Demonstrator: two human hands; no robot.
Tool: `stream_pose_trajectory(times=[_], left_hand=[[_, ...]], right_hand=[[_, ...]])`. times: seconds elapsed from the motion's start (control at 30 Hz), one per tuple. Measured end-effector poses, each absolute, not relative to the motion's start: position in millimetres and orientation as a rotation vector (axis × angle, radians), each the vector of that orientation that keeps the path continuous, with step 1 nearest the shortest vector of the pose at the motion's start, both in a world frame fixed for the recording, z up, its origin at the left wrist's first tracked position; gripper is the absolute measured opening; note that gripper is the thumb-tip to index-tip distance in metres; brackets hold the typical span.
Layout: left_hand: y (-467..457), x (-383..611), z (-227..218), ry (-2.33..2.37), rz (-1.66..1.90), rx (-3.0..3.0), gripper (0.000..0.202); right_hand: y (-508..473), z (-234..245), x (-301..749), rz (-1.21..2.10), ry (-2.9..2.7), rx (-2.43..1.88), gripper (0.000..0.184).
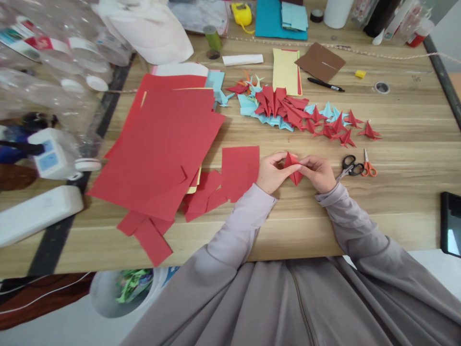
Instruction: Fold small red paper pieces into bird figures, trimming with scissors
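A small folded piece of red paper [294, 169], diamond-shaped, rests on the wooden table [396, 202] between my two hands. My left hand [272, 171] pinches its left side with curled fingers. My right hand [319, 173] pinches its right side, fingers bent over the top edge. Both sleeves are pale grey. A red paper square [239, 169] lies just left of my left hand.
A big stack of red sheets [162, 144] covers the left. Several folded red and blue paper cranes [306, 117] lie behind my hands. Scissors [355, 167] sit right of my right hand. A phone [451, 223] lies at the right edge, clear plastic bottles [54, 62] at far left.
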State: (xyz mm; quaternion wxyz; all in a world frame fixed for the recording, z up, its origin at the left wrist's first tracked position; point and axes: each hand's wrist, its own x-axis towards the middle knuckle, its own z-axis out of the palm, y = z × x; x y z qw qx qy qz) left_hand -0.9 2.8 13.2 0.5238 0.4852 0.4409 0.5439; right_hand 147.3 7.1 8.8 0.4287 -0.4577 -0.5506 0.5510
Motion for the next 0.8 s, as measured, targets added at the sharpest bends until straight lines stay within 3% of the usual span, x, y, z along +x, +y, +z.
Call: stream_pose_trajectory(times=[0.2,0.6,0.8], left_hand=[[2.4,-0.4,14.2,1.089,1.269,1.157,0.019],[2.5,0.1,14.4,1.123,1.373,1.170,0.033],[5.2,-1.7,10.2,1.142,1.436,1.048,0.023]], right_hand=[[6.7,9.8,147.6,1.374,-1.434,-1.138,0.039],[6.6,9.4,149.4,1.402,-1.471,-1.123,0.036],[6.5,8.0,150.1,1.370,-1.526,-1.158,0.033]])
